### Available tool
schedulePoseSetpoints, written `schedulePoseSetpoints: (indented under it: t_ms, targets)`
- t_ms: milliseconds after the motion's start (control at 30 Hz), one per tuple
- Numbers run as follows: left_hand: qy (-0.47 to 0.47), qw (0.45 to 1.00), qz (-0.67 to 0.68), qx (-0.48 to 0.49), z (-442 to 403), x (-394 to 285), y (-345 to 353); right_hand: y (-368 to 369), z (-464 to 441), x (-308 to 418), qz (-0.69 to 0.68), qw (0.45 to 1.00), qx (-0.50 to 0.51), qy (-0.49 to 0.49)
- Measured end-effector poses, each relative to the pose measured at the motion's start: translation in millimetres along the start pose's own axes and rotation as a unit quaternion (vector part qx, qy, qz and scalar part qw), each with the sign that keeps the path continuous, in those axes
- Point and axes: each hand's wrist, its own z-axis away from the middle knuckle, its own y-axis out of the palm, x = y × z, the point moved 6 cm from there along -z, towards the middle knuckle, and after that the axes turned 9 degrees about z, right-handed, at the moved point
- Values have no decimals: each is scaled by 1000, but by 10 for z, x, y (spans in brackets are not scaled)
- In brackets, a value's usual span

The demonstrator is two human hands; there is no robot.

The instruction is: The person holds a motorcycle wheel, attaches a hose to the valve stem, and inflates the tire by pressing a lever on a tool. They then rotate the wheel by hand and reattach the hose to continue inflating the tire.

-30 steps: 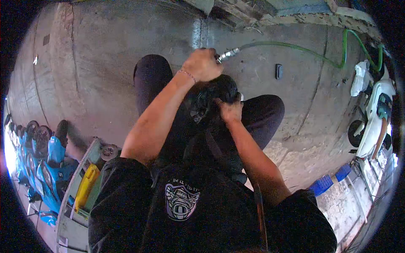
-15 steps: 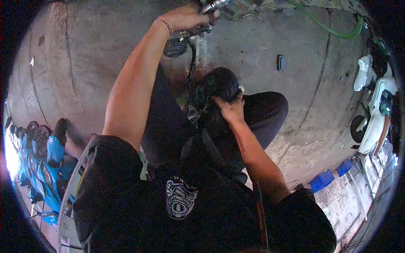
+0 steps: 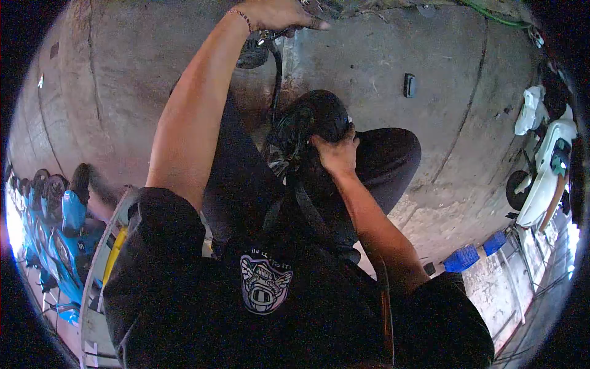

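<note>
At the top edge, my left hand (image 3: pixel 276 13) is around a dark metal tool (image 3: pixel 265 38), mostly hidden under the palm; one finger stretches out to the right. A dark ribbed round part (image 3: pixel 252 55) lies just below it, and a black hose-like length (image 3: pixel 276 80) runs down from there towards my knees. My right hand (image 3: pixel 337 152) grips a black tyre (image 3: pixel 332 115) between my legs, thumb on the near side and fingers round its right side. Crumpled shiny black material (image 3: pixel 286 144) sits left of the tyre.
A small black box-like object (image 3: pixel 410 85) lies on the concrete floor to the right. Blue motorbikes (image 3: pixel 64 246) line the left side. White bike panels (image 3: pixel 547 166) and blue crates (image 3: pixel 462 259) are at the right. A green hose (image 3: pixel 495 15) crosses the upper right.
The view has shifted slightly, and my left hand sits higher in it, with a finger now extended. The shiny metal end beside it has mostly left the frame. My right hand stays on the tyre.
</note>
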Motion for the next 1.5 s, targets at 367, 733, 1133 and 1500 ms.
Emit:
schedulePoseSetpoints:
  t_ms: [367,733,1133,1500]
  targets:
    - [-20,973,38,-227,144,-11,135,-59,-130,198,41,996,2,-84]
    - [-34,953,157,-256,708,-156,396,-41,-534,270,112,985,45,-122]
    - [0,934,191,-302,1917,-425,239,84,-320,477,-9,1000,4,25]
    - [-24,876,370,-309,2359,-1249,771,78,-30,649,56,997,-49,-32]
